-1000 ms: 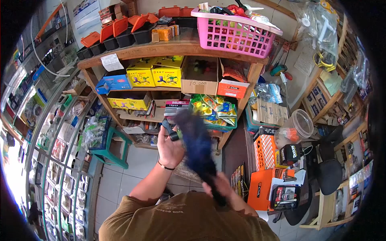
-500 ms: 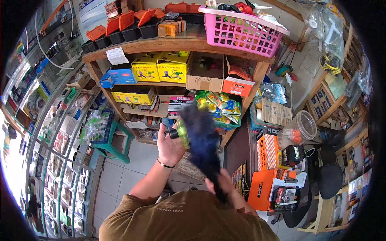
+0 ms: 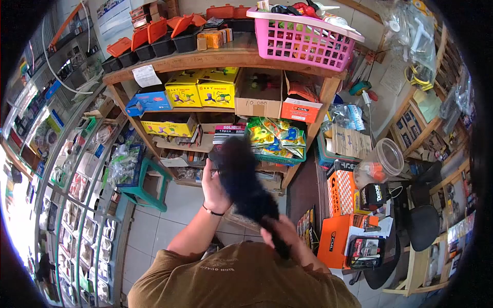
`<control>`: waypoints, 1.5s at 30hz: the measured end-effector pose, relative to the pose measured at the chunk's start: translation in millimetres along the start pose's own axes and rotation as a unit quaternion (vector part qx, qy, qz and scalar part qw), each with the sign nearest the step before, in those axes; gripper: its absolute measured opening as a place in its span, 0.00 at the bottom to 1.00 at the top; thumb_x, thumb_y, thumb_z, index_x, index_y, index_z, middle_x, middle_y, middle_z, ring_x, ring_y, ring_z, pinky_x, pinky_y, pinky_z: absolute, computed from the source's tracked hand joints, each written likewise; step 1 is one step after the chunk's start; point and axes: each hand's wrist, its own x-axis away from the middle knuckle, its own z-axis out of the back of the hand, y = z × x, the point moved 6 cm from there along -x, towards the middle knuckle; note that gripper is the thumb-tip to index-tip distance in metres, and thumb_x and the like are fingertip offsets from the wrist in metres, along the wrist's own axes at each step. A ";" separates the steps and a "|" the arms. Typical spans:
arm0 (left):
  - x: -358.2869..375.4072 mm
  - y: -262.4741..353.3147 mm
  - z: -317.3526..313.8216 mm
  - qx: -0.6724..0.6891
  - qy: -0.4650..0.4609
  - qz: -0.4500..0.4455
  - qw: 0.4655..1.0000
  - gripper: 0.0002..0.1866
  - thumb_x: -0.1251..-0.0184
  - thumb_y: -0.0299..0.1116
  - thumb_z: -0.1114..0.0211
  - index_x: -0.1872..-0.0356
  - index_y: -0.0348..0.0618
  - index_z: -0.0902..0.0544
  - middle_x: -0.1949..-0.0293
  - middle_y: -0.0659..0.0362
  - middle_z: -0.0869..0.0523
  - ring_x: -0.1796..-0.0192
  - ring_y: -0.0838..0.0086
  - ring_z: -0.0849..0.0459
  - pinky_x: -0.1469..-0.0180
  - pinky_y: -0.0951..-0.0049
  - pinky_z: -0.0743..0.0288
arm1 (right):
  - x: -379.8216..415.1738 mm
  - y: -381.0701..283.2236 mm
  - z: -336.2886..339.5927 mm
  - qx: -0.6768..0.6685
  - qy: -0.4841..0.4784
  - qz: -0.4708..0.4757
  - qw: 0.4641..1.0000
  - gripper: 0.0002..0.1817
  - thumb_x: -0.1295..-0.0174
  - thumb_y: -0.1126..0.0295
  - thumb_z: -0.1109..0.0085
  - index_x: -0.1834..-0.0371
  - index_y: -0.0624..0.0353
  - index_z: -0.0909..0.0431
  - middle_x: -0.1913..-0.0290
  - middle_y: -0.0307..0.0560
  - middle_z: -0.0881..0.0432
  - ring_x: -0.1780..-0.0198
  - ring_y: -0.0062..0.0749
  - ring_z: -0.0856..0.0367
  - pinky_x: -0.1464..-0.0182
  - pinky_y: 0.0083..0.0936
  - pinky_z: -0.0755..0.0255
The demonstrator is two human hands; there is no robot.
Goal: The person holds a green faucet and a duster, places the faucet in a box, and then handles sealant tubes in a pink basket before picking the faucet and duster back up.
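Observation:
My right hand [image 3: 283, 233] is closed around the handle of a dark, fluffy duster [image 3: 244, 177], which is smeared by motion. The duster's head lies across the front of my left hand [image 3: 214, 187], covering most of its fingers. In my left hand is a small fitting, yellow-green and black in the earlier frame. Only a dark part of it [image 3: 214, 157] shows now beside the thumb; the duster hides the rest. Both hands are raised in front of the wooden shelf [image 3: 205, 60].
Yellow boxes [image 3: 183, 94], an open carton [image 3: 258, 107] and a green basket of colourful packets [image 3: 277, 141] fill the shelf. A pink basket [image 3: 308, 43] stands on top. At left are a green stool [image 3: 154, 190] and glass display shelving [image 3: 77, 205]; at right, an orange box [image 3: 334, 241].
The duster's head has shifted left and down over my left hand, covering the yellow-green part of the fitting. My right hand still grips the handle. The view has shifted slightly.

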 end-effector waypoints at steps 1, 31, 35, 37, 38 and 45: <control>4.1 -1.7 2.8 0.045 0.055 0.035 0.997 0.36 0.36 0.58 0.55 0.34 0.43 0.42 0.34 0.51 0.37 0.33 0.59 0.37 0.33 0.54 0.45 | -5.3 11.3 7.1 -0.050 -0.028 -0.015 0.998 0.22 0.35 0.52 0.51 0.59 0.64 0.26 0.66 0.46 0.21 0.61 0.29 0.23 0.56 0.25 0.31; -0.8 -4.4 9.5 -0.040 0.069 -0.027 0.996 0.37 0.34 0.60 0.59 0.33 0.43 0.43 0.35 0.51 0.37 0.34 0.56 0.37 0.35 0.52 0.44 | 4.4 -18.0 -8.7 0.069 0.009 0.096 0.993 0.26 0.36 0.51 0.51 0.49 0.66 0.27 0.55 0.51 0.21 0.51 0.37 0.24 0.46 0.34 0.34; -1.5 -6.0 9.4 0.222 0.005 0.008 0.975 0.35 0.32 0.58 0.60 0.32 0.46 0.45 0.33 0.51 0.40 0.33 0.54 0.40 0.34 0.48 0.46 | -0.8 -0.7 7.6 0.017 0.026 -0.001 1.000 0.22 0.35 0.52 0.52 0.70 0.64 0.26 0.77 0.39 0.22 0.75 0.25 0.24 0.68 0.23 0.31; -5.5 -6.1 23.1 -0.108 0.112 -0.035 0.987 0.37 0.35 0.59 0.58 0.32 0.46 0.45 0.33 0.51 0.40 0.33 0.55 0.40 0.34 0.48 0.47 | -2.9 4.1 -21.1 0.069 0.038 0.225 0.971 0.21 0.35 0.54 0.50 0.72 0.63 0.28 0.80 0.36 0.25 0.79 0.23 0.27 0.73 0.23 0.33; -4.3 -6.4 23.5 -0.140 0.072 -0.039 0.987 0.38 0.36 0.61 0.57 0.32 0.45 0.45 0.33 0.51 0.41 0.33 0.54 0.39 0.34 0.48 0.48 | 5.7 -16.9 -16.4 0.136 0.092 0.263 0.951 0.21 0.35 0.55 0.50 0.57 0.65 0.26 0.62 0.49 0.20 0.61 0.33 0.21 0.56 0.28 0.30; 6.4 -13.8 32.3 -0.082 0.024 -0.057 0.995 0.30 0.30 0.51 0.61 0.33 0.43 0.44 0.34 0.51 0.37 0.36 0.58 0.34 0.35 0.54 0.42 | 9.2 -6.7 -20.2 0.155 0.091 0.318 0.931 0.16 0.34 0.58 0.52 0.63 0.63 0.26 0.70 0.45 0.21 0.69 0.28 0.21 0.66 0.22 0.28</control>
